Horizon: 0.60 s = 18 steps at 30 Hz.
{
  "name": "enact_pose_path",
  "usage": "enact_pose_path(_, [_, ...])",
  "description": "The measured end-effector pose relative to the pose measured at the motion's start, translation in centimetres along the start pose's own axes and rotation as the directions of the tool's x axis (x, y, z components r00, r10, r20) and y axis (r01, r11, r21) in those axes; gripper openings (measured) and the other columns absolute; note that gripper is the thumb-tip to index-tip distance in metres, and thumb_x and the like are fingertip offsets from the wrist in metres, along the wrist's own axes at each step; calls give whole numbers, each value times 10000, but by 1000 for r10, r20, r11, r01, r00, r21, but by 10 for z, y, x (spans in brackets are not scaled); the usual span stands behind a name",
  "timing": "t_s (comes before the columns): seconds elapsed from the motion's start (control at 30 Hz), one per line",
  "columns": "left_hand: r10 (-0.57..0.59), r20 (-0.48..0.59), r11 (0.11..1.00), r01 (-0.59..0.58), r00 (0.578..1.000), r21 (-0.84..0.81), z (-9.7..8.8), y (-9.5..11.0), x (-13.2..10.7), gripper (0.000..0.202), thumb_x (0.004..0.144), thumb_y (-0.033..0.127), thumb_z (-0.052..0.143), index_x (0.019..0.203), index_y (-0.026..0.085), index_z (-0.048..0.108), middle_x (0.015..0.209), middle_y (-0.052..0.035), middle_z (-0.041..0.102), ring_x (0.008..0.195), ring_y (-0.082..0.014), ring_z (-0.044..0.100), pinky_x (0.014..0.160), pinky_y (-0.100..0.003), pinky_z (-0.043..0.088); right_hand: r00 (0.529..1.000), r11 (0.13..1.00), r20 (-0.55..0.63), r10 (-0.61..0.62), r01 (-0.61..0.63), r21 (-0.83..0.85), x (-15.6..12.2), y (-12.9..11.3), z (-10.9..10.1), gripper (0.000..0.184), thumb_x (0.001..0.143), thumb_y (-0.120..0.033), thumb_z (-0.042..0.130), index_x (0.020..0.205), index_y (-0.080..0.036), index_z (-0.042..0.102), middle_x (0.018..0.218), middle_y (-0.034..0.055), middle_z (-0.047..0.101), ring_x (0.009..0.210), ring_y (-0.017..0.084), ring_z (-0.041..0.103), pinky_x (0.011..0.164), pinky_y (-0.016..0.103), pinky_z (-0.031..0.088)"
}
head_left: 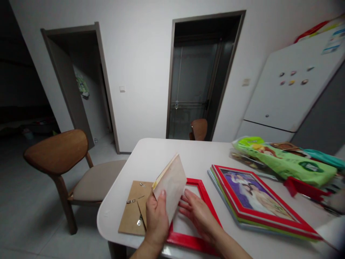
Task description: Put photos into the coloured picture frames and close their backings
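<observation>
My left hand (157,219) is closed on a pale sheet with a backing layer (171,183), holding it tilted up above the table. My right hand (198,213) lies flat with fingers stretched out inside an empty red picture frame (201,190) that lies on the white table (153,154). A brown backing board with metal clips (132,210) lies flat just left of the frame, under my left hand.
A stack of frames, a red one with a photo on top (256,198), lies to the right. Green packets (285,162) and a red object (299,187) sit at the far right. A wooden chair (67,158) stands left of the table; a fridge (293,90) is behind.
</observation>
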<state>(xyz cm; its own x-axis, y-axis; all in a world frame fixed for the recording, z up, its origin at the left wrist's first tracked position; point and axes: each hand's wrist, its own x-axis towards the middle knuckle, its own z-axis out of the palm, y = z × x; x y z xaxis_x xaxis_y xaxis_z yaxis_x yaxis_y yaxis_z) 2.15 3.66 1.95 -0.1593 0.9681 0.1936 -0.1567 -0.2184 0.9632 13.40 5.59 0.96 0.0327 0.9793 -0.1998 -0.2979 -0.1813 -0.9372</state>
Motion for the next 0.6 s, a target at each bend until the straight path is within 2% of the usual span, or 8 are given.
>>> enact_pose_path(0.07, [-104, 34, 979, 108, 994, -170, 6, -5, -3, 408, 759, 364, 446, 1067, 101, 492, 960, -100, 623, 945, -229, 549, 808, -319, 428, 1000, 995, -8, -15, 16, 94, 3, 7, -13, 405, 723, -332, 434, 1087, -155, 443, 1003, 91, 605, 793, 171, 597, 606, 261, 476])
enact_pose_path(0.13, [-119, 34, 972, 123, 992, -199, 5, -12, -4, 446, 727, 358, 492, 1094, 106, 467, 1022, -107, 594, 990, -222, 521, 830, -305, 411, 996, 991, -49, -72, 77, 114, 6, 6, -30, 422, 691, -264, 443, 1101, -166, 429, 929, 67, 640, 759, 175, 610, 567, 251, 476])
enact_pose_path(0.17, [-102, 21, 983, 104, 995, -151, 1, -16, -3, 459, 717, 343, 506, 1108, 108, 454, 1068, -114, 567, 1020, -218, 498, 852, -302, 393, 995, 994, -64, -73, 78, 82, 9, 4, -39, 439, 671, -235, 451, 1104, -169, 428, 885, 55, 656, 726, 175, 617, 544, 247, 474])
enact_pose_path(0.23, [-55, 25, 997, 54, 998, 52, -11, -22, 1, 461, 706, 297, 518, 1121, 112, 442, 1142, -123, 511, 1067, -213, 455, 895, -310, 349, 997, 999, -70, -32, 29, -34, 14, -1, -57, 454, 642, -200, 458, 1094, -166, 444, 793, 40, 675, 650, 177, 625, 504, 242, 466])
enact_pose_path(0.3, [-43, 104, 953, 10, 994, 304, -24, -25, 3, 447, 693, 251, 519, 1116, 124, 454, 1166, -114, 493, 1082, -215, 434, 920, -329, 317, 996, 985, -89, -3, -13, -172, 20, -3, -71, 443, 633, -188, 449, 1075, -155, 466, 721, 34, 680, 593, 178, 624, 473, 240, 455])
enact_pose_path(0.37, [-69, 218, 866, -50, 974, 498, -33, -24, 1, 422, 688, 223, 508, 1101, 143, 476, 1151, -92, 508, 1072, -214, 437, 925, -336, 307, 993, 957, -112, -37, 3, -290, 26, 0, -78, 429, 642, -192, 420, 1064, -142, 480, 685, 35, 679, 570, 178, 621, 466, 239, 449])
enact_pose_path(0.47, [-102, 354, 747, -163, 930, 644, -34, -20, -5, 422, 682, 223, 508, 1097, 154, 488, 1144, -76, 515, 1068, -212, 433, 928, -331, 301, 989, 904, -109, -105, 49, -426, 34, 9, -76, 423, 651, -199, 380, 1046, -114, 505, 674, 49, 677, 576, 180, 620, 491, 245, 454])
enact_pose_path(0.6, [-116, 461, 630, -293, 880, 719, -28, -15, -12, 444, 638, 225, 562, 1072, 154, 502, 1143, -79, 513, 1054, -231, 432, 931, -353, 287, 987, 859, -95, -131, 65, -508, 41, 15, -74, 439, 630, -194, 375, 1022, -81, 536, 665, 58, 675, 598, 182, 619, 523, 245, 453])
